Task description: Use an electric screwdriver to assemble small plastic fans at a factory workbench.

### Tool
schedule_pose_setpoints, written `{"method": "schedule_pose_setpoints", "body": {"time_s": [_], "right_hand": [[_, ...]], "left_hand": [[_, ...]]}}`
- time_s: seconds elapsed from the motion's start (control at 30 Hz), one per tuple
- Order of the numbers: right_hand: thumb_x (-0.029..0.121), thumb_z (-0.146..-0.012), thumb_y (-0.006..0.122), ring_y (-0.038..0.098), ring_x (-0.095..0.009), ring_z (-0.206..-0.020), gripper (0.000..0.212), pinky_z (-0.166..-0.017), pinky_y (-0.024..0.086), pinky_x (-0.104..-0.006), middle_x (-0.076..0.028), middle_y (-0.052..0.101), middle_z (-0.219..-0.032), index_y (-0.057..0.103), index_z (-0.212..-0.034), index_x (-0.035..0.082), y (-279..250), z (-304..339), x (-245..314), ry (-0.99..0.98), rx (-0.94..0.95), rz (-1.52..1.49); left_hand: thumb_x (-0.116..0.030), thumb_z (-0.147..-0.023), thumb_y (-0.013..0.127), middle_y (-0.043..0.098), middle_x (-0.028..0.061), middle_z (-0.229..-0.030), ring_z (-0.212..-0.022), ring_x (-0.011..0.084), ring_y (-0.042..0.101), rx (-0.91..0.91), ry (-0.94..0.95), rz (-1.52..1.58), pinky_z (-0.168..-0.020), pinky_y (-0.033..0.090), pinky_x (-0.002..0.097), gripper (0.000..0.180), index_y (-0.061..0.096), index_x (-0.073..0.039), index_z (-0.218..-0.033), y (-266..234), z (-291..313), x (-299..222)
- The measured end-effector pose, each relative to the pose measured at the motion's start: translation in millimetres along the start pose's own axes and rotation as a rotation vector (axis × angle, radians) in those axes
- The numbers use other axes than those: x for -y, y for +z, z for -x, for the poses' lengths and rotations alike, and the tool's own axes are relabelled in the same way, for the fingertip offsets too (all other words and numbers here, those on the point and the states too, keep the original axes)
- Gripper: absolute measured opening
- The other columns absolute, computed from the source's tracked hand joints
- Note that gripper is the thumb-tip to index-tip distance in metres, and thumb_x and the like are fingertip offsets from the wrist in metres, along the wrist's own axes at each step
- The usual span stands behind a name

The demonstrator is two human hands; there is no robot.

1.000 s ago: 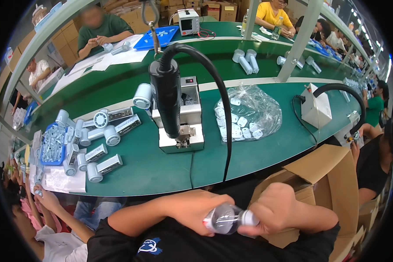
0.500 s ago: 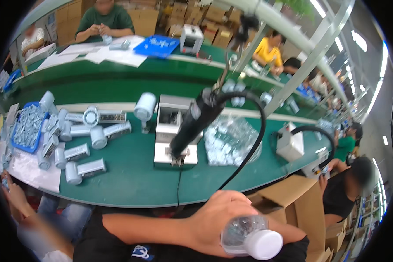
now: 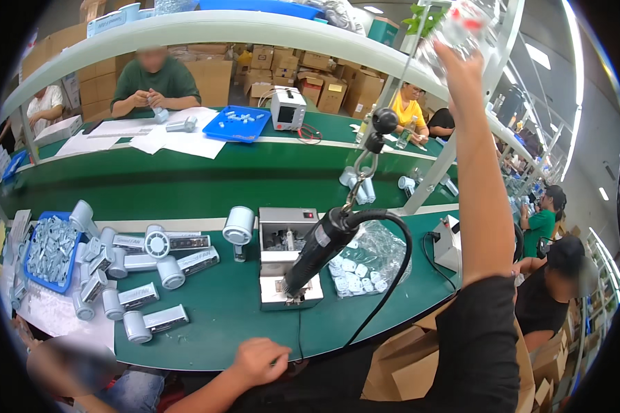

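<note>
My right arm is stretched up at the right, and my right hand (image 3: 461, 67) is closed around a clear plastic bottle (image 3: 466, 31) beside the overhead frame. The bottle shows a red patch; its cap cannot be made out. My left hand (image 3: 260, 359) lies at the front edge of the green table (image 3: 213, 337), fingers loosely curled with nothing visible in them. In front of it stands a grey and white bench fixture (image 3: 289, 265). A black electric screwdriver (image 3: 324, 244) hangs tilted over that, its tip down at the fixture's front.
Several light blue handheld fans (image 3: 169, 319) lie at left beside a blue tray (image 3: 52, 251) of small parts. A plastic bag (image 3: 372, 265) of white pieces sits right of the fixture. An open carton (image 3: 406, 358) stands below the table. People work across and to both sides.
The bottle, formerly low before my body with its white cap toward me, has gone up to the upper right in my right hand. My left hand now lies at the table edge. The view has tilted upward.
</note>
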State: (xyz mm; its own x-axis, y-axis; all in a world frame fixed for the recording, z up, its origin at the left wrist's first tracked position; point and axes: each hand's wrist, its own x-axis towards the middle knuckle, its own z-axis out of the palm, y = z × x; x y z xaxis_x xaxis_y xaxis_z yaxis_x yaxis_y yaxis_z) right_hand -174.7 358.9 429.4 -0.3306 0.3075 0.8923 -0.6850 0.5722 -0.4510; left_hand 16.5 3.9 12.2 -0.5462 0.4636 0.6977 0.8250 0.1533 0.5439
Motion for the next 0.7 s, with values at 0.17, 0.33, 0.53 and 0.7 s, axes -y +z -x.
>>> {"method": "schedule_pose_setpoints", "body": {"time_s": [0.17,0.33,0.53,0.7], "right_hand": [[0.019,-0.075,0.077,0.061,-0.017,-0.089,0.045,-0.077,0.048,-0.0305,-0.011,0.065,-0.099,0.057,-0.108,-0.004,79.5,-69.8,-97.2,-0.045,-0.077,0.208],[0.039,-0.071,0.078,0.056,-0.030,-0.109,0.093,-0.094,0.043,-0.0353,-0.026,0.054,-0.120,0.030,-0.130,-0.013,112.7,-74.4,-107.0,0.020,0.067,0.415],[0.037,-0.096,0.042,0.045,-0.039,-0.121,0.043,-0.102,0.034,-0.0446,-0.030,0.047,-0.128,0.056,-0.121,0.005,92.9,-81.1,-136.5,-0.437,0.327,1.024],[0.044,-0.094,0.048,0.049,-0.035,-0.119,0.049,-0.103,0.034,-0.0406,-0.026,0.053,-0.125,0.049,-0.132,0.012,104.3,35.7,-99.3,-0.725,-0.327,0.412]], "left_hand": [[-0.012,-0.077,0.065,0.065,0.0089,-0.074,-0.066,0.0273,0.063,0.094,-0.243,-0.058,-0.060,0.049,0.0373,0.007,0.067,-0.008,-0.082,-13.6,24.2,16.6],[-0.011,-0.079,0.063,0.063,0.0091,-0.073,-0.069,0.0272,0.062,0.127,-0.370,-0.024,-0.061,0.050,0.0367,0.007,0.066,-0.006,-0.084,-14.5,27.0,17.4],[-0.010,-0.079,0.063,0.063,0.0086,-0.074,-0.068,0.0262,0.062,0.270,-0.280,-0.015,-0.061,0.050,0.0370,0.006,0.065,-0.006,-0.083,-6.9,4.6,25.5],[-0.007,-0.077,0.065,0.063,0.0096,-0.072,-0.064,0.0265,0.062,0.269,-0.376,0.000,-0.059,0.050,0.0363,0.006,0.065,-0.005,-0.083,-7.3,4.0,22.3]]}}
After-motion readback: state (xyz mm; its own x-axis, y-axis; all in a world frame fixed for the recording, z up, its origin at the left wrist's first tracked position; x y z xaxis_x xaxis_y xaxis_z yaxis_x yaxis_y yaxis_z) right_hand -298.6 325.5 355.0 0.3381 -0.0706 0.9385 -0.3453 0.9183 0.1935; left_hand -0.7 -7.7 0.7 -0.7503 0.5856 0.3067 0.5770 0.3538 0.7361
